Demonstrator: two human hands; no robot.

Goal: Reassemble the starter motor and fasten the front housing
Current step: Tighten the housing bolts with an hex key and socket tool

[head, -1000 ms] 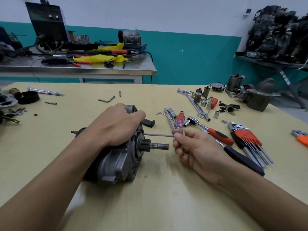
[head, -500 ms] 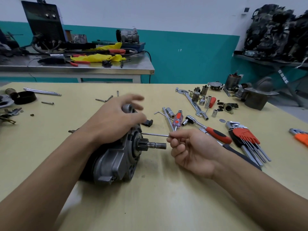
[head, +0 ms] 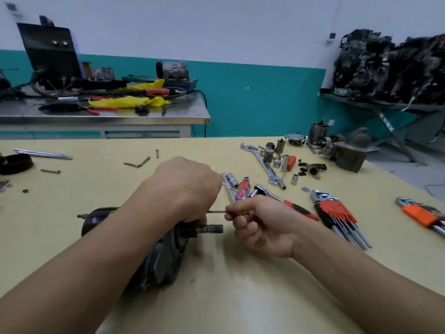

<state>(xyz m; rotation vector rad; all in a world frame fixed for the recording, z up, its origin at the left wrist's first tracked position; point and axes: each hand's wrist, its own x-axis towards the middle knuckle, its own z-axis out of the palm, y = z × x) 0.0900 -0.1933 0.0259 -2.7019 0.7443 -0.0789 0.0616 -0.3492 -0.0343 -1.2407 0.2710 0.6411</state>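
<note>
Right hand point(head: 262, 227) thumb and forefinger pinch thin steel rod point(head: 216, 211), level, far end hidden behind Left hand point(head: 185, 186). That hand curled over dark grey starter motor point(head: 163, 256); fingertips hidden, hold unclear. Motor lies on yellow table point(head: 240, 297), bare top nearer; red hex-key set point(head: 334, 210) close right.

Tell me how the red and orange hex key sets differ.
The red set lies whole in view, keys fanned out; the orange set is cut off by the picture's right edge. The red set lies next to the ratchet; the orange set lies alone. Both lie on the table.
</note>
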